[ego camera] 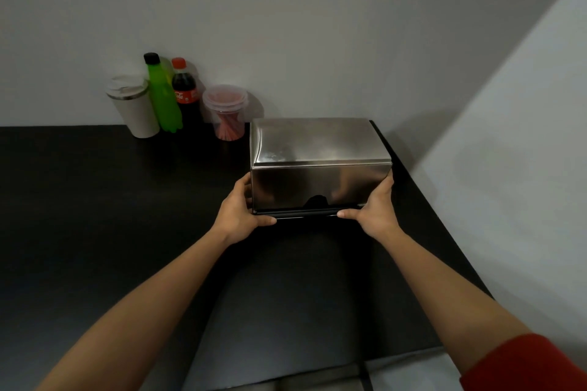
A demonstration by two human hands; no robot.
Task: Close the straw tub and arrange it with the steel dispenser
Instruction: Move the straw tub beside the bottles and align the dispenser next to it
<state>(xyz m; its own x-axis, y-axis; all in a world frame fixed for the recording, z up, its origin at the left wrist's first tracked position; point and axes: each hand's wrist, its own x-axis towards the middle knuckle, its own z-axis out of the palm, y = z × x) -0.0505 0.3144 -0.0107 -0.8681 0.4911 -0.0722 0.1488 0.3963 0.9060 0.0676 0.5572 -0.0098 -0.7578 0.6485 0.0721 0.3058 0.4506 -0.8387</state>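
Steel dispenser (319, 165) sits on the black counter (111, 206) near the right wall, gripped at its lower front corners by both hands: left hand (243, 209) on the left side, right hand (376, 209) on the right. Just behind its left rear corner stands the straw tub (226, 111), lid on, beside two bottles (174, 95) and a cup (133, 105).

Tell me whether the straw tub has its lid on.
Lid on: a clear lid covers the top of the straw tub, which stands upright with red straws inside.
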